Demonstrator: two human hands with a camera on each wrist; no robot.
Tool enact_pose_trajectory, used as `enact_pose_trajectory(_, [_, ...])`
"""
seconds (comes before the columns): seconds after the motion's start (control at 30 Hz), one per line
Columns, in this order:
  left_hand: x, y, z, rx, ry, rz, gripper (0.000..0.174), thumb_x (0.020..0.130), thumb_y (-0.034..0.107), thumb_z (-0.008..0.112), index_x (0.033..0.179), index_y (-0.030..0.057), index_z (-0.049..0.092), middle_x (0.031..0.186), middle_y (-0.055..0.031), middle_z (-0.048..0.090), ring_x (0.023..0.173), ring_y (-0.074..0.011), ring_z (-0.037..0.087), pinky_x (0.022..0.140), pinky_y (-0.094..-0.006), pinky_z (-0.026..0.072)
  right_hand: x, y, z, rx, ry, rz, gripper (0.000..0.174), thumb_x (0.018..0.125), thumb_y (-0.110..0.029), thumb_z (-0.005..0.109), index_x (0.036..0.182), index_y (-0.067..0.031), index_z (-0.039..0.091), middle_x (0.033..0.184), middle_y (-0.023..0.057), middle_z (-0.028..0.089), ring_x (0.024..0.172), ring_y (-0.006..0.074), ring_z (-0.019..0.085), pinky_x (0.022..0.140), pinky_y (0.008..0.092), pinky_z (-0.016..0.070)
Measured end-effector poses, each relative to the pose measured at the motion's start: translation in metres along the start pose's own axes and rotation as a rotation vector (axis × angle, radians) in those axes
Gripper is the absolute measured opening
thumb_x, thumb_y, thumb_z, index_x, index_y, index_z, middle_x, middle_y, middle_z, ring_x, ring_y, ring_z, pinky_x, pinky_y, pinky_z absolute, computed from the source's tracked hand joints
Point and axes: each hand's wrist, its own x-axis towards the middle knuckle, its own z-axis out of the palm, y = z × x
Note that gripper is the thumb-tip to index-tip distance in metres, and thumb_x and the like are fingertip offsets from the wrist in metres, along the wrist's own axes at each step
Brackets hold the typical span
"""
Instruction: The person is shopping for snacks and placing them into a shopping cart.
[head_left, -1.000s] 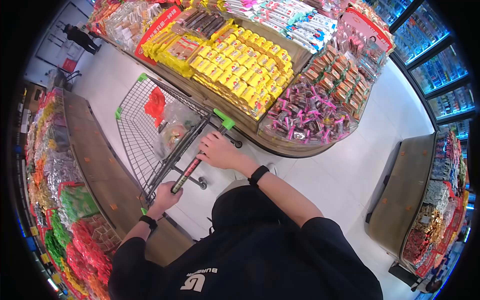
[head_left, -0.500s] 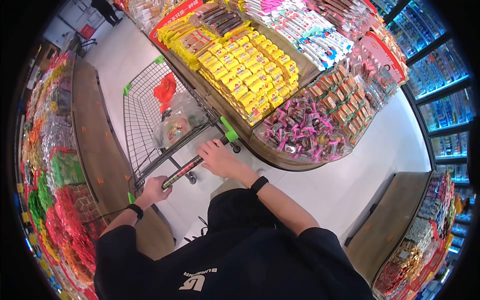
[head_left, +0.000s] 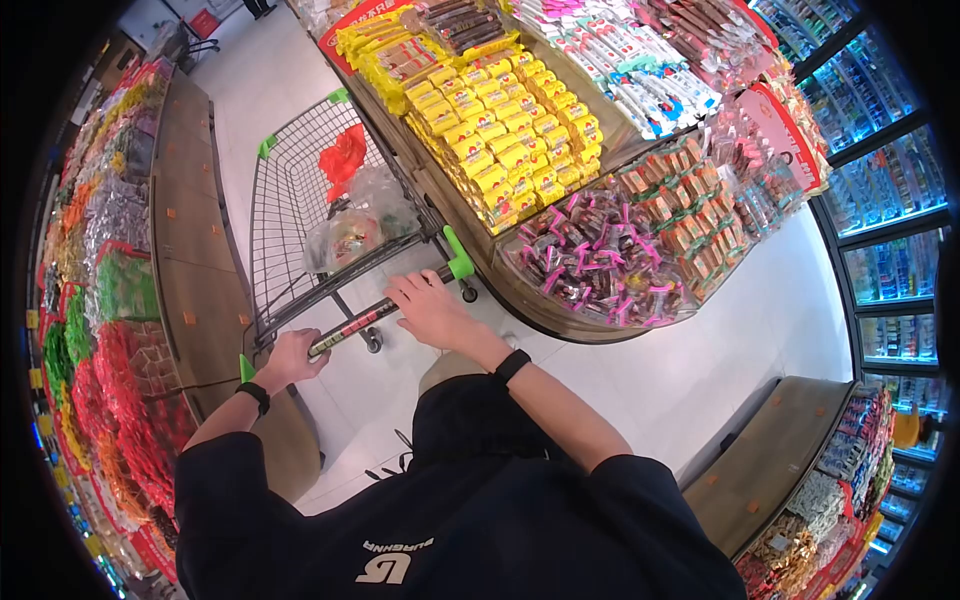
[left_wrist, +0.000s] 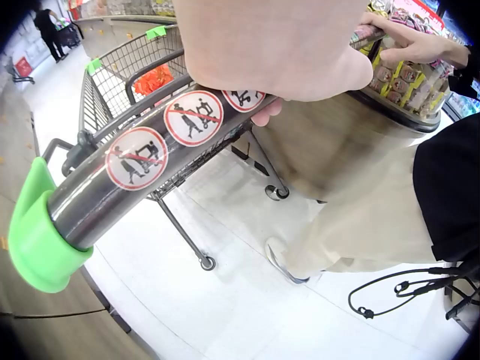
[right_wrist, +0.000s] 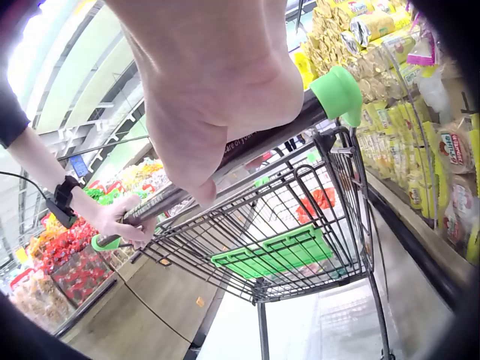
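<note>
In the head view, my left hand [head_left: 290,360] grips the left part of a shopping cart's dark handle [head_left: 352,328]. My right hand [head_left: 432,308] holds the same bar close to its green right end cap [head_left: 457,252]. Fingertips [left_wrist: 267,113] show under the bar in the left wrist view, beside round warning stickers [left_wrist: 193,118]. From the right wrist, the thumb [right_wrist: 199,191] hangs over the near side of the bar. Inside the wire basket [head_left: 280,195] lie a red plastic bag [head_left: 343,160] and a clear plastic bag with something inside [head_left: 342,240].
Close along the cart's right side runs a display stand with yellow packs [head_left: 500,135] and pink-tied packets [head_left: 600,260]. A shelf of bagged sweets [head_left: 120,370] lines the left. Another low stand [head_left: 770,460] and lit coolers [head_left: 895,270] are at right.
Both hands stay on the handle, which lies flatter across the head view. The distant person has slid to the top edge, and the right-hand low stand shows nearer to my body.
</note>
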Motion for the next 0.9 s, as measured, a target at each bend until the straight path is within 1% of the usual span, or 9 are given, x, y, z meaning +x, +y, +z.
enact_pose_trajectory(0.13, [-0.005,0.005,0.001,0.020,0.021,-0.011,0.026,0.077,0.024,0.072,0.076,0.0016,0.059,0.070,-0.0165,0.060,0.066,-0.0399,0.061,0.061,-0.0454,0.0498,-0.004,-0.004,-0.001,-0.029,-0.027,0.007,0.052,0.080,-0.020,0.074,0.125,-0.0042,0.054,0.129,0.0124,0.053,0.124,0.0289,0.046,0.109,0.0448,0.0311])
enact_pose_trajectory(0.23, [-0.008,0.006,0.004,0.039,0.036,-0.018,0.029,0.077,0.028,0.072,0.076,0.0017,0.060,0.070,-0.0162,0.060,0.065,-0.0398,0.061,0.061,-0.0457,0.0496,-0.010,-0.008,0.003,-0.070,0.015,0.014,0.046,0.082,-0.015,0.069,0.124,-0.0043,0.055,0.126,0.0125,0.055,0.121,0.0295,0.048,0.108,0.0442,0.0329])
enact_pose_trajectory(0.33, [-0.013,0.009,0.009,0.035,0.062,0.008,0.034,0.078,0.033,0.072,0.072,0.0021,0.058,0.067,-0.0157,0.058,0.063,-0.0386,0.060,0.059,-0.0454,0.0486,-0.018,-0.006,0.013,-0.153,0.080,0.005,0.040,0.082,-0.010,0.062,0.121,-0.0042,0.057,0.122,0.0126,0.057,0.117,0.0296,0.051,0.106,0.0433,0.0351])
enact_pose_trajectory(0.43, [-0.017,0.014,0.009,0.013,0.082,0.018,0.038,0.080,0.036,0.072,0.070,0.0023,0.057,0.065,-0.0152,0.057,0.061,-0.0372,0.060,0.058,-0.0451,0.0477,-0.025,-0.008,0.023,-0.150,0.233,-0.017,0.037,0.080,-0.008,0.058,0.117,-0.0047,0.059,0.116,0.0115,0.059,0.113,0.0287,0.054,0.104,0.0427,0.0370])
enact_pose_trajectory(0.53, [-0.024,0.021,0.014,0.001,0.094,0.021,0.042,0.081,0.039,0.072,0.070,0.0020,0.057,0.064,-0.0149,0.058,0.060,-0.0362,0.060,0.058,-0.0447,0.0481,-0.034,-0.008,0.030,-0.231,0.264,-0.010,0.033,0.081,-0.009,0.059,0.114,-0.0057,0.060,0.113,0.0087,0.061,0.111,0.0260,0.055,0.103,0.0427,0.0374])
enact_pose_trajectory(0.63, [-0.029,0.023,0.019,-0.005,0.109,0.023,0.044,0.083,0.042,0.070,0.070,0.0017,0.058,0.065,-0.0143,0.059,0.060,-0.0354,0.061,0.058,-0.0443,0.0490,-0.040,-0.013,0.033,-0.215,0.330,0.005,0.033,0.078,-0.008,0.061,0.111,-0.0078,0.061,0.111,0.0058,0.062,0.109,0.0241,0.057,0.102,0.0426,0.0381])
enact_pose_trajectory(0.73, [-0.034,0.030,0.023,-0.049,0.145,0.016,0.047,0.085,0.045,0.068,0.071,0.0016,0.059,0.065,-0.0140,0.060,0.061,-0.0350,0.061,0.058,-0.0440,0.0495,-0.048,-0.021,0.032,-0.194,0.354,0.045,0.036,0.075,-0.006,0.064,0.110,-0.0096,0.061,0.112,0.0044,0.062,0.108,0.0233,0.057,0.101,0.0428,0.0383])
enact_pose_trajectory(0.9, [-0.049,0.044,0.036,-0.063,0.169,-0.017,0.049,0.087,0.047,0.066,0.071,0.0010,0.059,0.067,-0.0146,0.062,0.061,-0.0348,0.062,0.059,-0.0438,0.0498,-0.067,-0.029,0.035,-0.217,0.385,0.047,0.041,0.071,-0.003,0.067,0.110,-0.0107,0.060,0.112,0.0042,0.061,0.108,0.0239,0.057,0.101,0.0437,0.0375])
